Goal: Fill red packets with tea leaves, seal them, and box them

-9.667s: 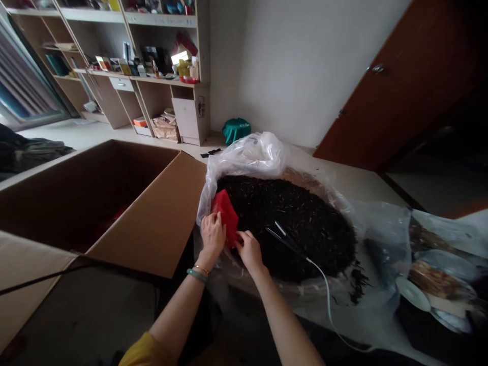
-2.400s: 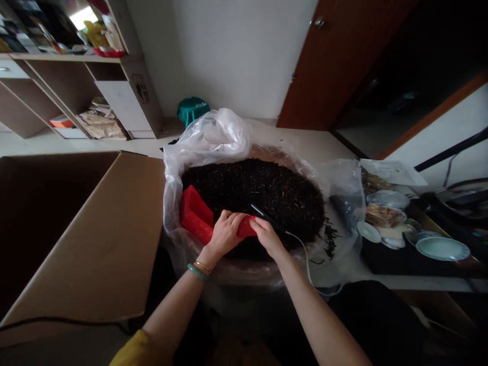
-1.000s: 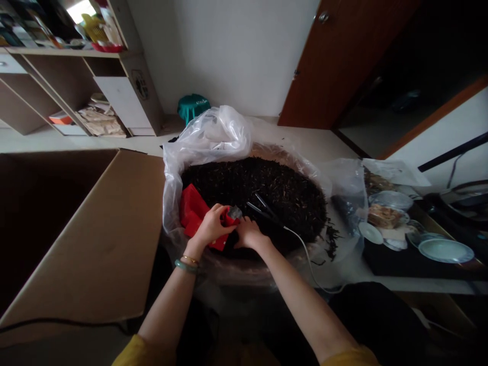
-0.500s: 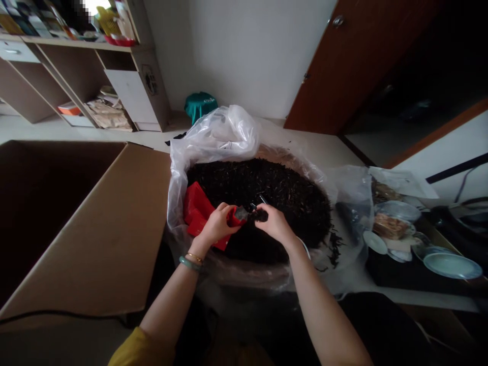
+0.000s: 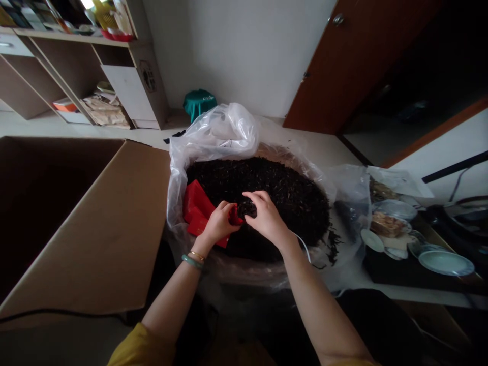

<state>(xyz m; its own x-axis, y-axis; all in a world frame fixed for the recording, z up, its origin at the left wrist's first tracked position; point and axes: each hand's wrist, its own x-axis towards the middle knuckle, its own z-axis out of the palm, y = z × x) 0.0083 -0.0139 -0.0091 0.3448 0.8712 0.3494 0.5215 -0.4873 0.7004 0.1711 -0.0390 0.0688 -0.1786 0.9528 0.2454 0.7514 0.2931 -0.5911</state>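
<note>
A large clear plastic bag (image 5: 232, 133) stands open before me, filled with loose dark tea leaves (image 5: 293, 195). My left hand (image 5: 218, 222) is wrapped round a small red packet (image 5: 235, 218), its mouth facing right. Just beside that mouth, my right hand (image 5: 267, 216) curls its fingers about a clump of tea leaves (image 5: 247, 207). The clump is at the packet's opening; how much lies inside I cannot tell. More flat red packets (image 5: 198, 203) rest on the leaves at the bag's left side, partly behind my left hand.
An open cardboard box (image 5: 102, 223) stands close on the left. To the right, a low dark table carries a clear-lidded tub (image 5: 389, 223) and a round pale lid (image 5: 446, 263). Spilled leaves (image 5: 333, 246) lie on the bag's right edge. A teal-covered bin (image 5: 199, 103) sits by the wall.
My right hand has moved slightly left and up, bringing a clump of leaves to the packet's mouth. Shiny metal bits near its fingers and the grey lining in the packet no longer show.
</note>
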